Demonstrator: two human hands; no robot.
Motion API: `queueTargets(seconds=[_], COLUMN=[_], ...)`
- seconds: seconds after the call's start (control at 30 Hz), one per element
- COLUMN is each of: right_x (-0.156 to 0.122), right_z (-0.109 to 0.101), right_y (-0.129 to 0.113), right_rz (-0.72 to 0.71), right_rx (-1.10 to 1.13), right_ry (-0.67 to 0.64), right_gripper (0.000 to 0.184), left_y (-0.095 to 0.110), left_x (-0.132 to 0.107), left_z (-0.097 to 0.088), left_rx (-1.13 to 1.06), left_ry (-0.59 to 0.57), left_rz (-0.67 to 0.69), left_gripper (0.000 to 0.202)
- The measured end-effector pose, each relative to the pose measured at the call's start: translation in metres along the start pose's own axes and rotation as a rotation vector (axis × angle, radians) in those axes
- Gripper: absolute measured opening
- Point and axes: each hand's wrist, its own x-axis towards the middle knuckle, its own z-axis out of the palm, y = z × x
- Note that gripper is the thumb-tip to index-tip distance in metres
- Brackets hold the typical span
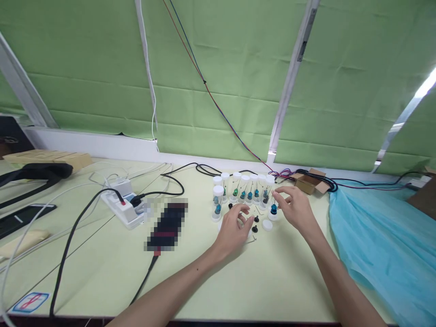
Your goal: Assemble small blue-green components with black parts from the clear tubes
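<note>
My right hand [294, 206] is at the top of an uncapped clear vial [273, 212] with a blue piece inside. Its thumb and index finger are closed together there, and what lies between them is too small to make out. Low over the table hangs my left hand [233, 226], fingers curved and thumb apart, with nothing visible in it. Between the hands lie a white cap [267, 225], small black parts [255, 229] and a thin metal pin [251, 241]. Behind them stand several white-capped vials [235, 188] holding blue or green pieces and thin rods.
A small open cardboard box [308, 182] stands behind my right hand, with black cables [320, 177] across it. Light-blue cloth [371, 245] covers the right side. To the left are a pixelated dark device [167, 227], a white power strip [124, 209] and a phone [23, 220].
</note>
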Motion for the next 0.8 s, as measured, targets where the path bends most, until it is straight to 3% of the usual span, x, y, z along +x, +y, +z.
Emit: queueTargets(seconds=[0.4, 0.8], right_x=[0.003, -0.001], right_z=[0.010, 0.005], right_y=[0.016, 0.000], right_rz=[-0.041, -0.117], right_rx=[-0.109, -0.256], right_ry=[-0.057, -0.027], right_gripper=[0.026, 0.027], left_y=[-0.001, -0.003], left_x=[0.000, 0.000], left_z=[0.001, 0.001], left_rx=[0.004, 0.018], left_ry=[-0.015, -0.038], left_rz=[-0.022, -0.035], left_gripper=[0.027, 0.025])
